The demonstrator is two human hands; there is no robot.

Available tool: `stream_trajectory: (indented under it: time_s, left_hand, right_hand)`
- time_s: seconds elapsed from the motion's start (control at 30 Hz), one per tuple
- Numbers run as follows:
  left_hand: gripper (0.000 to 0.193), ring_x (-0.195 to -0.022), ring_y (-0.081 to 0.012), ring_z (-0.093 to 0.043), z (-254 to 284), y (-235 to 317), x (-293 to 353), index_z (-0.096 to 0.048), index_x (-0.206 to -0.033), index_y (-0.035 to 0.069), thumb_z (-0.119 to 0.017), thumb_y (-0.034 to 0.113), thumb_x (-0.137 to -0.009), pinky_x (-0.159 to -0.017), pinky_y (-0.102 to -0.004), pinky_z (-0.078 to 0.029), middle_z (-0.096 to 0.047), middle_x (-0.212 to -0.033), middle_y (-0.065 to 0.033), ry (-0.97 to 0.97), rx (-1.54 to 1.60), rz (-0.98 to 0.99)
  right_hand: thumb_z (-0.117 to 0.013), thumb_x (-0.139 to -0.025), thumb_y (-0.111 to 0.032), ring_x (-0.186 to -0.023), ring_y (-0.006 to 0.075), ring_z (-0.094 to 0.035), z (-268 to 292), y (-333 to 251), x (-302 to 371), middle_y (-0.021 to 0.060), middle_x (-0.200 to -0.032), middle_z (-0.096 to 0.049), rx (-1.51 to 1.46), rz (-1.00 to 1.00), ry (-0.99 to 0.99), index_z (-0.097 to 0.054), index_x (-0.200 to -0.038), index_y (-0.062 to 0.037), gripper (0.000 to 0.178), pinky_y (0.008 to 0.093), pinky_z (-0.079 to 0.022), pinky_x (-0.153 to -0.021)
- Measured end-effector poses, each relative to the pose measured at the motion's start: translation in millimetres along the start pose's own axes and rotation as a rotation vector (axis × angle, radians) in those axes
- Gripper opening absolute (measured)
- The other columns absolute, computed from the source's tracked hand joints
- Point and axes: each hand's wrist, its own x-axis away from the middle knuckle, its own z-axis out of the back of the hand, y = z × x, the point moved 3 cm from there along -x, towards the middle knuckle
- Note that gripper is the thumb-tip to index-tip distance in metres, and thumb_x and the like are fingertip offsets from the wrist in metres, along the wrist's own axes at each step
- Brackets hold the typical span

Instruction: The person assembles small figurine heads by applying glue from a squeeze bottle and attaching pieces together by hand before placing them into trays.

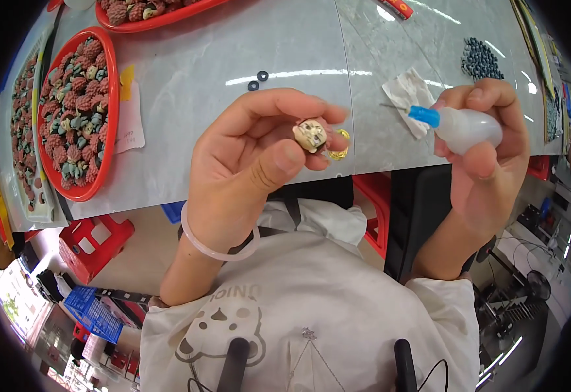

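left grip: raised, thumb and fingers pinched | right grip: raised, fingers curled, thumb bent | left forearm, right forearm: bare, angled upward

The squeeze bottle looks like smooth, translucent plastic, its dispensing tip blue plastic. The miniature head appears painted; the tabletop is glossy, the tissue crumpled matt paper, the T-shirt matt cloth.

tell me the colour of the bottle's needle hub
The needle hub is blue, seen best in the head view.
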Motion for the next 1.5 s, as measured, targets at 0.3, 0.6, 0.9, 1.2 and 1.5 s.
stream_trajectory:
  time_s: [0.3, 0.6, 0.9, 1.2, 1.5]
  left_hand:
    - [0.041, -0.09, -0.0232, -0.052, 0.2, -7.6, 3.1, -0.04, -0.108, 0.001, -0.06, 0.017, -0.076, -0.077, -0.0267, -0.041, -0.051, -0.098, -0.0161, -0.012, -0.019, -0.125]
    - [0.038, -0.091, -0.0186, -0.051, -0.5, -6.5, 4.3, -0.041, -0.11, 0.0, -0.054, 0.021, -0.081, -0.076, -0.0259, -0.041, -0.049, -0.102, -0.016, 0.009, -0.044, -0.052]
    - [0.034, -0.084, -0.019, -0.054, -2.3, -9.9, 6.1, -0.044, -0.105, -0.001, -0.056, 0.02, -0.08, -0.071, -0.023, -0.044, -0.048, -0.102, -0.0167, 0.027, -0.009, -0.099]
    - [0.033, -0.086, -0.0192, -0.052, -1.1, -13.2, 6.4, -0.045, -0.103, -0.001, -0.056, 0.02, -0.079, -0.068, -0.0228, -0.044, -0.048, -0.101, -0.0157, 0.013, -0.041, -0.12]
    - [0.031, -0.084, -0.0193, -0.053, -0.7, -9.4, 3.6, -0.046, -0.101, 0.0, -0.056, 0.02, -0.079, -0.067, -0.0216, -0.044, -0.047, -0.101, -0.0142, 0.034, -0.033, -0.111]
  right_hand:
    - [-0.063, -0.07, -0.043, -0.09, 0.0168, -0.044, 5.4, -0.1, 0.6, 0.0114, -0.092, -0.05, -0.008, 0.024, -0.128, -0.046, -0.101, -0.0021, 0.054, 0.024, -0.035, -0.076]
    - [-0.049, -0.082, -0.035, -0.089, 0.0197, -0.045, 8.3, -4.7, 3.2, 0.0162, -0.096, -0.047, -0.009, 0.131, -0.111, -0.047, -0.101, 0.0031, 0.043, 0.0264, -0.038, -0.074]
    - [-0.049, -0.081, -0.033, -0.082, 0.0231, -0.05, -2.1, -7.2, 4.5, 0.017, -0.094, -0.048, 0.021, 0.244, 0.018, -0.047, -0.099, 0.0076, 0.044, 0.0305, -0.041, -0.072]
    - [-0.052, -0.079, -0.026, -0.078, 0.0235, -0.052, 0.1, -7.0, 8.0, 0.0172, -0.094, -0.049, 0.031, 0.232, 0.039, -0.047, -0.097, 0.0067, 0.037, 0.0309, -0.043, -0.068]
    - [-0.054, -0.077, -0.017, -0.073, 0.0239, -0.053, 2.7, -3.6, 2.2, 0.0176, -0.093, -0.051, 0.022, 0.252, 0.057, -0.048, -0.095, 0.0058, 0.03, 0.0313, -0.044, -0.063]
